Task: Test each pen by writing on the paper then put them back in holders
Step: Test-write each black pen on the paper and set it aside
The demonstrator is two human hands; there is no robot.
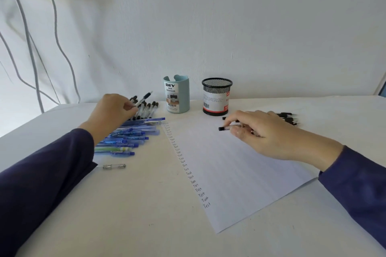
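On the white table (125, 215), a white sheet of paper (240, 173) lies at an angle in the centre right of the frame, with a column of handwritten "Test" words (189, 173) along its left edge. The right hand (259, 131) hovers over the sheet's upper part, its grip pinched on a clear pen with a black cap (226, 127) that points left. Just behind it, at centre right, lies a pile of black pens (289, 119).

At centre left, the left hand (112, 111) reaches over a row of clear black-capped pens (149, 108), its grip curled round a clear pen with a black rubber sleeve (145, 97), which is tilted up and to the right. Below that row lies a fan of blue pens (129, 133), with one green pen (110, 149) among them and a small clear cap (114, 166) lower down.

Against the wall in the upper centre stand a pale blue cylindrical desk organizer (177, 98) and, to its right, a black wire-mesh pen holder (216, 87), apart from each other.
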